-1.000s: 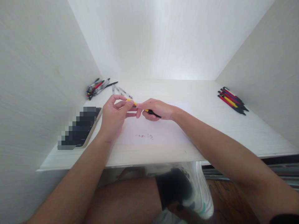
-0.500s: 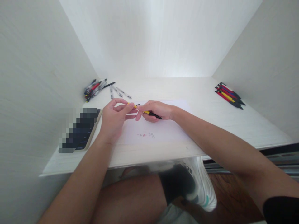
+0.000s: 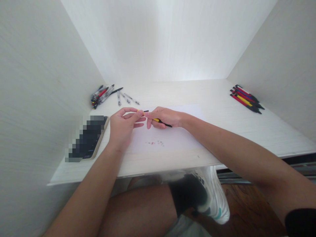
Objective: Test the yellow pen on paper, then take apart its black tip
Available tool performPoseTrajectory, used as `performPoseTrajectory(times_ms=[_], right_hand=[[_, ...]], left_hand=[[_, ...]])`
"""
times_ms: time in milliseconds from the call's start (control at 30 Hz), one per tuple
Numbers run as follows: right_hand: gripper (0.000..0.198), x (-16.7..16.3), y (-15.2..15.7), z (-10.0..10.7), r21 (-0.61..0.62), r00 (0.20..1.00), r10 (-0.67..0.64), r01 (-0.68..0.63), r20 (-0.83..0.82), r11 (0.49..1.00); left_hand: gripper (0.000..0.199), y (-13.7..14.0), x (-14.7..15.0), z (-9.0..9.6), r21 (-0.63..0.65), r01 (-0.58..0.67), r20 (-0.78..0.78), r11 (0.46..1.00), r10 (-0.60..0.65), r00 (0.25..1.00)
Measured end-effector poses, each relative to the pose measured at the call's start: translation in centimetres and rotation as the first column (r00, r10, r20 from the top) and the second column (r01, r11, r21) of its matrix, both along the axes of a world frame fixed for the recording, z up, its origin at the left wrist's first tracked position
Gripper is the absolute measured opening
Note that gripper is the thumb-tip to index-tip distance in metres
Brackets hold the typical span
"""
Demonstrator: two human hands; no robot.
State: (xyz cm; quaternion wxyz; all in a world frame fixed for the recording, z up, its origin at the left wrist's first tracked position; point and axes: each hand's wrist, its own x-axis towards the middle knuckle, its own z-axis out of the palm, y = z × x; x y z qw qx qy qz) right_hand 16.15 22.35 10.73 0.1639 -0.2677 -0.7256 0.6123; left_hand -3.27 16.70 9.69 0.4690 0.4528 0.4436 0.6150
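Note:
Both my hands meet over a white sheet of paper [image 3: 182, 141] and hold a yellow pen [image 3: 155, 119] with a black tip end. My right hand [image 3: 165, 117] is closed round the pen's lower part, its black end pointing right and toward me. My left hand [image 3: 127, 123] pinches the pen's yellow upper end between thumb and fingers. A short black piece [image 3: 146, 111] shows just beyond the fingertips; whether it is joined to the pen I cannot tell. Small dark and red pen marks [image 3: 154, 143] are on the paper below the hands.
A phone [image 3: 86, 138] lies at the left by the side wall. Behind it is a pile of mixed pens [image 3: 101, 95], with three clear pens [image 3: 127, 98] beside it. Several red, yellow and blue pens [image 3: 247, 98] lie in a row at the right. The desk's front edge [image 3: 158, 172] runs above my leg.
The view has shifted slightly. Both hands keep their hold on the yellow pen, with only a very small shift of the fingers.

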Motion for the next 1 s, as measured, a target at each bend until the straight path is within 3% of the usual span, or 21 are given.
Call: performPoseTrajectory(times_ms=[267,500,733,1000], right_hand=[[0.063,-0.16,0.26,-0.08,0.015,1.000,0.011,-0.010,-0.019,1.000],[0.058,-0.18,0.81,-0.54,-0.062,0.996,0.030,-0.036,-0.083,0.997],[0.059,-0.14,0.60,0.01,-0.117,1.000,-0.006,0.002,-0.029,0.993],[0.062,0.01,0.51,0.08,-0.034,1.000,0.024,-0.025,-0.011,0.999]], left_hand=[[0.061,-0.04,0.28,-0.04,0.013,-0.012,0.020,1.000,0.011,1.000],[0.056,-0.13,0.40,-0.07,0.062,-0.041,-0.010,0.997,0.042,0.999],[0.059,-0.26,0.57,0.42,0.043,-0.036,-0.026,0.998,0.038,0.999],[0.062,-0.26,0.33,0.41,0.004,-0.015,-0.011,1.000,0.015,1.000]])
